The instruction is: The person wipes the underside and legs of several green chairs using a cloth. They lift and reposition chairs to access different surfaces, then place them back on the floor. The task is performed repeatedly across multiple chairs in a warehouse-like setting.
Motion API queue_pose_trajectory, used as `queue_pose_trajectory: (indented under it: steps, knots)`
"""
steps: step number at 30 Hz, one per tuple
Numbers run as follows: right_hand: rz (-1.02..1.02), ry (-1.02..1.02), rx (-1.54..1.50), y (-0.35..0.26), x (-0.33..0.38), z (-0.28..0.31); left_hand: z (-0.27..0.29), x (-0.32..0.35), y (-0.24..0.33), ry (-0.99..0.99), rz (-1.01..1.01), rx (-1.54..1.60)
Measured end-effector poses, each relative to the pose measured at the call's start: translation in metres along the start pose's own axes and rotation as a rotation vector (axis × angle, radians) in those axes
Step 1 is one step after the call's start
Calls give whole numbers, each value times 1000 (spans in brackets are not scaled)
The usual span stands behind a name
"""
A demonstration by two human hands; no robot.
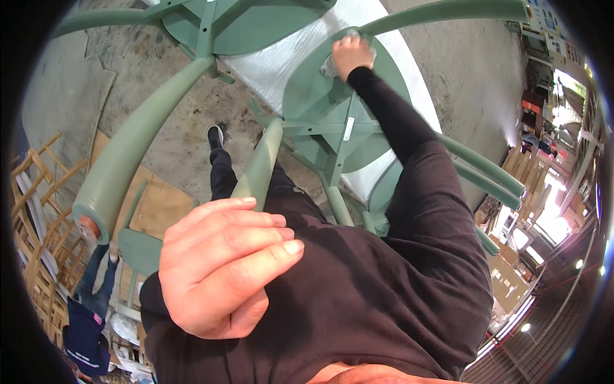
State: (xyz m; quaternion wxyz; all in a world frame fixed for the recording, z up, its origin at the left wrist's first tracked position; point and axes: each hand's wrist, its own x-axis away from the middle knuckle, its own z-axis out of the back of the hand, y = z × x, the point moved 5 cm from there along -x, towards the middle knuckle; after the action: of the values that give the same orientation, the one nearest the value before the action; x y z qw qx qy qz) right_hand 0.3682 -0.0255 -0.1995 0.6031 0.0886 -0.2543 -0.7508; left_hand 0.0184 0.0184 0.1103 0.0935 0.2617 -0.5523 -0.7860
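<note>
My right hand [352, 55] reaches far out and presses a crumpled whitish cloth [329, 66] onto the underside of a green chair seat [313, 86]. Its fingers are bent over the cloth, which is partly hidden. That chair lies upside down, with crossed rails [336, 131] under the seat and its legs sticking out. Close in front of my chest is my left hand [224, 269], its fingers curled together. A green chair leg [261, 169] runs up behind its fingertips. The leg's end is hidden, and I cannot tell whether the hand grips it.
A second upturned green chair [256, 25] lies at the upper left, one thick leg [137, 141] jutting toward me. Both rest on a surface wrapped in shiny film [259, 75]. Wooden chair frames [48, 211] are stacked at left, near another person [89, 320]. Cardboard boxes [508, 281] stand at right.
</note>
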Motion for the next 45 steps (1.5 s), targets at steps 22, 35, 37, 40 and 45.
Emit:
queue_pose_trajectory:
  steps: [22,35,37,40,45]
  knots:
    - [50,-565,-454,-60,50,13,-4,-6,-3,-5,50,32]
    - [-206,195,-310,12,-14,-18,-1,-13,3,-82,99,24]
    - [-299,180,-444,-35,0,4,-7,-12,2,-33,130,-24]
    - [-225,50,-682,-80,53,10,-7,-12,3,-26,78,-6]
    - [148,-125,-766,-69,44,0,-6,-11,5,-72,57,-15]
